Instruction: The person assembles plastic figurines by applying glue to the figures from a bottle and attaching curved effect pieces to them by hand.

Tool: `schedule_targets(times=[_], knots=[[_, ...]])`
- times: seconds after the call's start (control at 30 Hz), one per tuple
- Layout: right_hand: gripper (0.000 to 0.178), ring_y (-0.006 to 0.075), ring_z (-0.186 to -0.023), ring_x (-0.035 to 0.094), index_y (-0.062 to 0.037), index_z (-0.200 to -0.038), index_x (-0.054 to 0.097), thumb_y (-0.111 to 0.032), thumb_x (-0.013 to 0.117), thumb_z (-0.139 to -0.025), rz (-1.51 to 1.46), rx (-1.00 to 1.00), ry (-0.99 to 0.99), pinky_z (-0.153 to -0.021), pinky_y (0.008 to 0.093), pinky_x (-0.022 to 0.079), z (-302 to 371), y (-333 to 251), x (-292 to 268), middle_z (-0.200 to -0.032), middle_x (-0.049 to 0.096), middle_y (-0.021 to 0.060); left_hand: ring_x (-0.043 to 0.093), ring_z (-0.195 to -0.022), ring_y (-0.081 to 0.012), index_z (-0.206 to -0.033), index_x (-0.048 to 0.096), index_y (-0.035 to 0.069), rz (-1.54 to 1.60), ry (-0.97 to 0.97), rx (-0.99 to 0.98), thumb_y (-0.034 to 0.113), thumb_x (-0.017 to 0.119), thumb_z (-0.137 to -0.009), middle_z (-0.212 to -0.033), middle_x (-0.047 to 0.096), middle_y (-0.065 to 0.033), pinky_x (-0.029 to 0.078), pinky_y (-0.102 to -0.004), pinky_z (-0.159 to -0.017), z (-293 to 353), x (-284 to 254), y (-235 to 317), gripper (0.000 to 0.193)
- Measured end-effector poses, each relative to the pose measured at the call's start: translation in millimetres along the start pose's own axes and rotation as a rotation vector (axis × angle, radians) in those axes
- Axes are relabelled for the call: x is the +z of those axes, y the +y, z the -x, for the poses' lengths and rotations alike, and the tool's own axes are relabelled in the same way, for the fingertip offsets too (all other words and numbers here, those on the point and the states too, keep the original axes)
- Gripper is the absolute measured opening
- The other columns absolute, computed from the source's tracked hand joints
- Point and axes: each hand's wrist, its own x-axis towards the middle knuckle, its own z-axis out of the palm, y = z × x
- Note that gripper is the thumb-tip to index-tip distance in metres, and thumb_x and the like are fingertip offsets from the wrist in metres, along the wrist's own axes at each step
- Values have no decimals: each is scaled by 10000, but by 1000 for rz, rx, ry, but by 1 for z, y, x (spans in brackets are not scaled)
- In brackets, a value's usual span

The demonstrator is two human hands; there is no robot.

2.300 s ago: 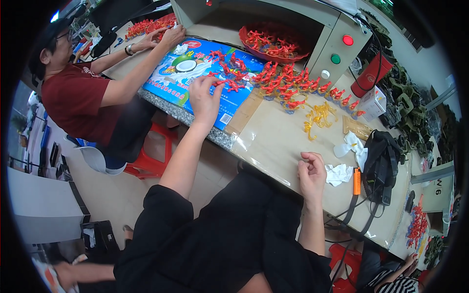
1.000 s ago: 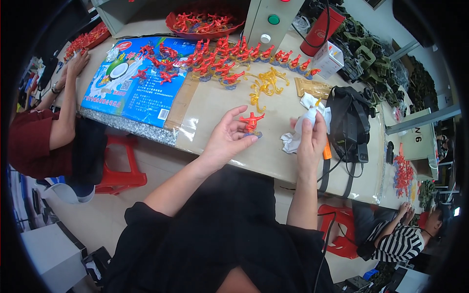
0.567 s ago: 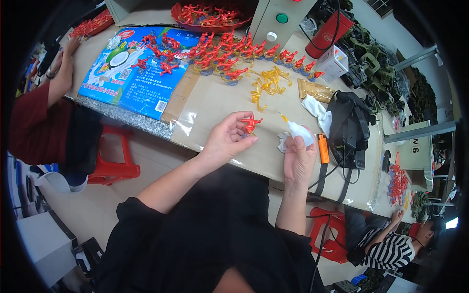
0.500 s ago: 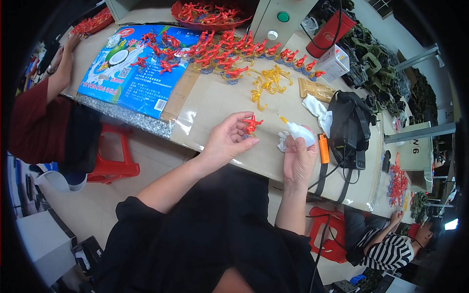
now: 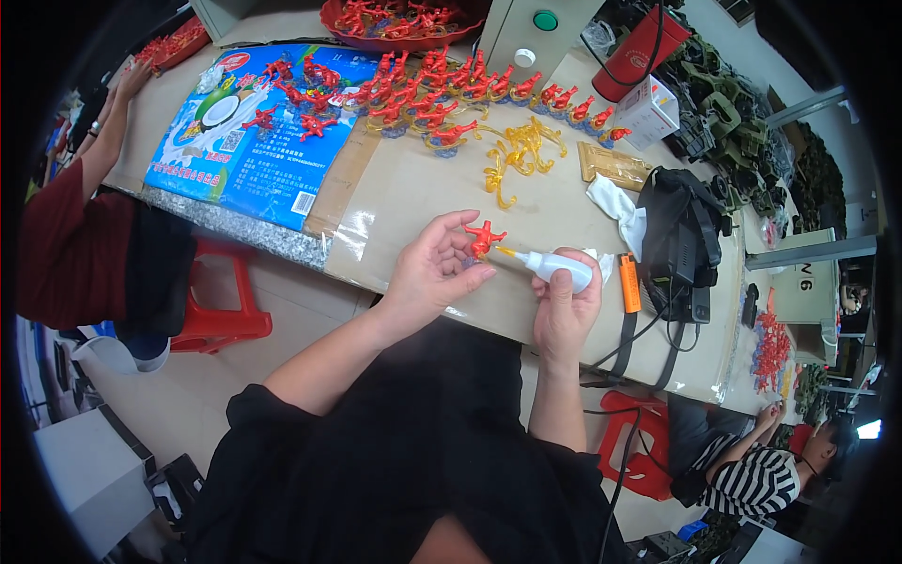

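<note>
Apparently, 1 red figure [image 5: 485,237] is pinched near its base by the left hand [image 5: 427,278] above the table [image 5: 406,195], leaving its side exposed; the white bottle [image 5: 564,272] is gripped sideways by the right hand [image 5: 567,321], tip facing it.

Blue printed sheet [image 5: 268,199]: most lettering is carried here. A red oval logo [image 5: 234,61] is printed at upper L corner; lg. red characters [image 5: 252,81] are set below & to R of it, partly covered. A line of red characters is run along lower L edge. Several lines of sm. print [image 5: 289,174] are placed R of centre, w/ a sq. QR code [image 5: 232,141] to their L & a barcode [image 5: 303,203] nr. lower R corner.

Pale cabinet [image 5: 787,293], far R: lg. dark characters [image 5: 805,276] are marked on face, turned sideways.

Red cylinder [image 5: 641,54]: pale print is noted, too sm. to be read.

White box [image 5: 648,115]: sm. marks are seen, illeg.
</note>
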Motion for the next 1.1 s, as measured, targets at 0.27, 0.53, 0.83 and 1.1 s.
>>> schedule_targets(times=[0.27, 0.53, 0.83, 1.1], knots=[[266, 115, -685, 512, 9, -967, 420, -182, 553, -841, 175, -150, -63, -605, 219, 436, 5, 0, 3, -922, 440, 82, 511, -802, -78, -1217, 344, 1, -25, 14, -17, 13, 638, -751, -950, 511, -60, 447, -215, -731, 0, 1, 2, 551], [272, 118, -725, 464, 10, -937, 424, -204, 557, -837, 307, -251, -97, -631, 221, 405, 6, 4, 0, -902, 425, 87, 510, -802, -79, -1215, 344, -1, -27, 11, -23, 20, 643, -751, -941, 510, -61, 449, -212, -717, 0, 0, 1, 553], [268, 130, -758, 441, 1, -924, 432, -216, 562, -834, 330, -267, -84, -688, 237, 372, 7, 4, -1, -870, 435, 83, 509, -790, -77, -1209, 351, 2, -38, 19, -22, 24, 647, -748, -919, 511, -53, 449, -209, -703, 0, 0, 0, 548], [261, 107, -648, 482, -6, -968, 404, -210, 522, -857, 479, -386, -134, -601, 214, 396, 2, 11, -9, -867, 434, 77, 506, -786, -73, -1208, 352, 2, -33, 22, -15, 26, 652, -746, -910, 509, -50, 448, -207, -702, 0, 0, -1, 551]])
